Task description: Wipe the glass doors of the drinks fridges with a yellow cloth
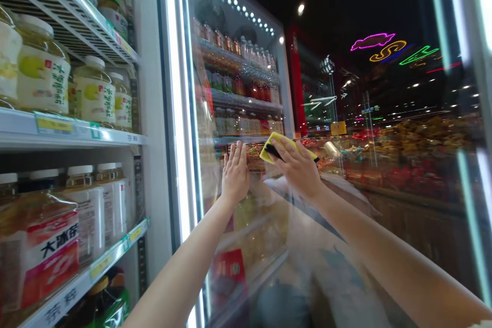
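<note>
Head view, right hand (pixel 298 166) grasping yellow cloth (pixel 270 142) against glass door (pixel 265 225), left hand (pixel 236 175) flat, grip released

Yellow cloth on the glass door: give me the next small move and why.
Perhaps slide the yellow cloth slightly sideways across the glass door: the right hand seems to press it there, while the left hand, holding nothing, appears to brace the door.

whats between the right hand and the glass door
A yellow-and-black pad lies there, under the fingers of the right hand, on the glass door side; the head view shows this.
</note>
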{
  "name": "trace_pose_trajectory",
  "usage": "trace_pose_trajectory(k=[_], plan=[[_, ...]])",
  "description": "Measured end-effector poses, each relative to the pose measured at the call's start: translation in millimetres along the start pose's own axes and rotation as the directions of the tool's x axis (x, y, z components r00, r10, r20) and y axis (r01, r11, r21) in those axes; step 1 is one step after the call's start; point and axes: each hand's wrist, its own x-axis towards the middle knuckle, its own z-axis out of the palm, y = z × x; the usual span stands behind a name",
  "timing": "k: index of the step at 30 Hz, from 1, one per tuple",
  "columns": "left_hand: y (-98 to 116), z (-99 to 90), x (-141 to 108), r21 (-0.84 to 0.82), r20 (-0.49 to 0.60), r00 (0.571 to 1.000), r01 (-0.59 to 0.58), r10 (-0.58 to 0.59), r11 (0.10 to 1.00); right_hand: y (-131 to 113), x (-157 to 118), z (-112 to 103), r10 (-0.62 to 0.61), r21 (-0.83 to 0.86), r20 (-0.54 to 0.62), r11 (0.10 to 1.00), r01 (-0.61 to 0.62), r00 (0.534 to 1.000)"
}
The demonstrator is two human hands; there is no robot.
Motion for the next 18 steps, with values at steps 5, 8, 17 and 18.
trace_pose_trajectory(k=[5, 8, 17, 18], plan=[[15.4, 5.1, 5.6, -0.021, -0.013, 0.999, 0.045, -0.045, 0.999, 5.9, -1.0, -5.3, 0.008, -0.052, 0.009, 0.999, -0.008, 1.0], [21.1, 7.1, 2.3, -0.022, -0.015, 0.999, 0.036, -0.036, 0.999, 10.4, -28.2, -14.0, -0.119, -0.055, 0.063, 0.991, 0.122, 0.991], [54.3, 13.3, 8.5, -0.032, -0.031, 0.998, -0.058, 0.057, 0.998, 40.4, -30.3, -43.0, 0.098, -0.148, 0.048, 0.985, -0.09, 0.994], [58.1, 14.5, 9.6, -0.035, -0.032, 0.998, -0.06, 0.059, 0.998, 37.6, -36.5, -43.0, 0.048, -0.14, 0.074, 0.989, -0.037, 0.996]])
